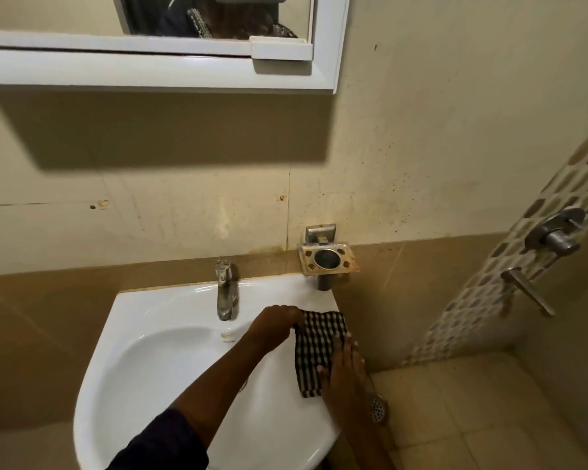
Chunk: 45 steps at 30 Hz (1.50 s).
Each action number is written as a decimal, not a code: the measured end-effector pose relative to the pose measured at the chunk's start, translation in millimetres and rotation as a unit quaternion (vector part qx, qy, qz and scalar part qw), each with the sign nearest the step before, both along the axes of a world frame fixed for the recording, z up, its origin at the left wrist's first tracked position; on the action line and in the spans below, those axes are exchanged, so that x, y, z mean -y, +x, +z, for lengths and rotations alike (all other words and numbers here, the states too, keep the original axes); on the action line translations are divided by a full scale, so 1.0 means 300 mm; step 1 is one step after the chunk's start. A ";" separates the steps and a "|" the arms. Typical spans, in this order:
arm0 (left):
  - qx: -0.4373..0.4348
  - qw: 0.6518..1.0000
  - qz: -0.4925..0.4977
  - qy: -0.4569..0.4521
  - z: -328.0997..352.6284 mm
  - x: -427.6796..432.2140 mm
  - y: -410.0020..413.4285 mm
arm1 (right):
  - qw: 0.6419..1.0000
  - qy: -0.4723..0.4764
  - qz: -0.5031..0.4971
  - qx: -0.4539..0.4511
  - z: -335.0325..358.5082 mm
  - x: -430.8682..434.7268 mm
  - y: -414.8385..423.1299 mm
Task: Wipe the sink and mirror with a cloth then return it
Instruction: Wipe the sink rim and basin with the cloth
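Observation:
A black-and-white checked cloth (314, 347) lies folded on the right rim of the white sink (143, 361). My left hand (274, 325) reaches across the basin and pinches the cloth's upper left corner. My right hand (345, 371) lies flat on the cloth's right side, fingers stretched, pressing it onto the rim. The mirror (218, 18) in a white frame hangs above, at the top of the view, and shows a dark reflection.
A steel tap (226, 293) stands at the back of the sink. A rusty metal holder (326, 257) is fixed to the wall right of it. Shower valves (554, 235) sit on the tiled right wall. A floor drain (377, 407) lies below my right wrist.

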<state>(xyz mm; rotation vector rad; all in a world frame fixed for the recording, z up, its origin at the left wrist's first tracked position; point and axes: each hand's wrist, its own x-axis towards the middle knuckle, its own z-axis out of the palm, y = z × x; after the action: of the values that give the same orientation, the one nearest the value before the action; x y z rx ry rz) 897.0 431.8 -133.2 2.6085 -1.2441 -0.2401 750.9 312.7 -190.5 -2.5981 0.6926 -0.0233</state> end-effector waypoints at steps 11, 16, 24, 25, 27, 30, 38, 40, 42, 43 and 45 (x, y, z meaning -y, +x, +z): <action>0.003 0.994 0.012 -0.110 0.118 -0.158 -0.057 | 0.992 -0.088 -0.021 0.085 0.041 0.031 0.463; 0.034 0.980 0.010 -0.196 0.223 -0.379 -0.104 | 0.997 -0.014 -0.044 0.055 0.068 -0.090 0.558; 0.096 0.937 0.202 -0.268 0.150 -0.597 -0.018 | 0.976 0.027 0.145 0.160 0.013 -0.327 0.599; 0.101 0.930 0.228 -0.271 0.144 -0.614 -0.006 | 0.973 0.042 0.166 0.155 0.016 -0.349 0.604; 0.099 0.917 0.277 -0.271 0.141 -0.650 0.011 | 0.974 0.065 0.170 0.138 0.018 -0.362 0.610; 0.078 0.904 0.332 -0.259 0.130 -0.709 0.031 | 0.977 0.081 0.148 0.133 0.012 -0.356 0.564; 0.001 0.850 0.460 -0.257 0.041 -0.902 0.069 | 0.972 0.125 0.115 0.164 -0.036 -0.576 0.454; -0.016 0.839 0.477 -0.261 0.030 -0.920 0.075 | 0.968 0.077 0.182 0.156 -0.011 -0.638 0.521; -0.040 0.825 0.494 -0.272 0.025 -0.935 0.079 | 0.968 0.068 0.196 0.144 -0.003 -0.677 0.601; -0.056 0.816 0.503 -0.280 0.025 -0.946 0.079 | 0.973 0.053 0.185 0.129 -0.002 -0.695 0.641; -0.090 0.794 0.516 -0.308 0.021 -0.966 0.081 | 0.983 0.039 0.141 0.115 0.026 -0.747 0.703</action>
<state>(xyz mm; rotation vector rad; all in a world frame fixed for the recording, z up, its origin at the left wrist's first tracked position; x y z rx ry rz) 921.2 721.6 -126.8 2.1857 0.2681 0.1166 961.9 536.8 -182.8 -2.5399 0.2374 -0.1997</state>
